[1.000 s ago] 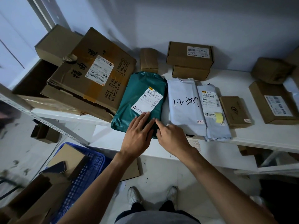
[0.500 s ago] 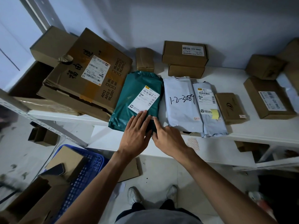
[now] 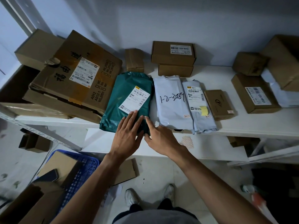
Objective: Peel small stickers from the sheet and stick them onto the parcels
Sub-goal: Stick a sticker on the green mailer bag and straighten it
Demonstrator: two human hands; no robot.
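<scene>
Furthest left of the green parcel [image 3: 127,101], a big cardboard box [image 3: 76,81] leans across flattened boxes on the shelf [image 3: 242,126]. Below it on the floor, a blue crate [image 3: 84,168] holds a piece of cardboard and a dark flat thing; what else lies in it cannot be made out.

The left hand [image 3: 127,135] lies flat and spread on the near end of the green parcel, fingers straight, gripping nothing, just pinning the bag down. Right beside it the right hand [image 3: 160,136] has its forefinger stretched out onto a small sticker [image 3: 145,117] at the parcel's right edge; the other fingers are loosely curled and hold nothing. The sticker looks half pressed on.

Right of the green parcel lie two grey parcels, the first [image 3: 171,102] with a handwritten number, the second [image 3: 199,105] narrower; each already carries a small sticker near its near end, as does the flat brown box [image 3: 218,104] next to them. The sticker sheet [image 3: 187,141] lies on the lower shelf just right of the right hand.

The risk, as I judge it: the soft bag is wrinkled and slippery, so the sticker may crease or lift at a corner, and sitting so near the edge it could wrap over the side.
</scene>
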